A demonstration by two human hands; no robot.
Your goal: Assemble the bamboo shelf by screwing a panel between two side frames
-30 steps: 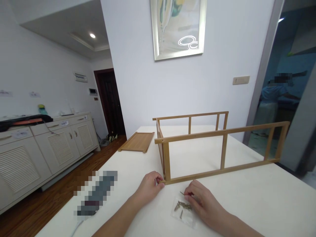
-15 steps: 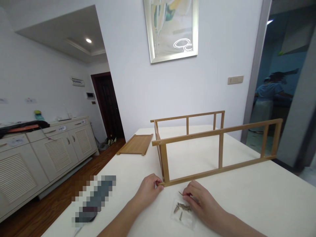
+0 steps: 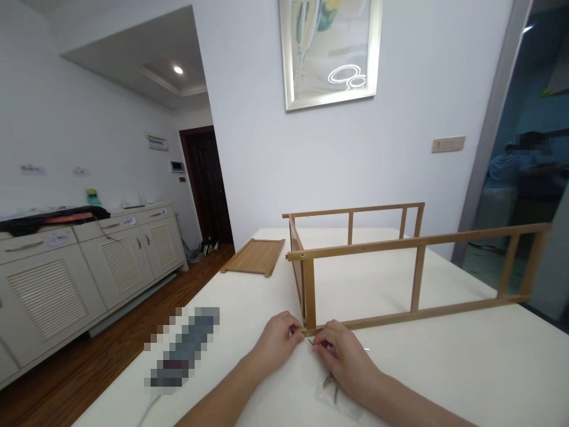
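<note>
A wooden frame of slim rails stands on its side on the white table. My left hand pinches the end of its lower rail at the near corner. Between the thumb and fingertips of my right hand is a screw, its tip close to that same rail end. Whether the tip touches the wood I cannot tell. Under my right hand lies a clear plastic bag with loose screws, partly covered by the hand.
A flat wooden panel lies at the table's far left. A blurred-out dark object with a white cable rests on the left side of the white table. Beyond the doorway at right, a person is seen. A white cabinet lines the left wall.
My right hand has moved left with the screw, from above the bag to the frame's near corner. My left hand keeps its hold on the rail end. The view has shifted slightly.
</note>
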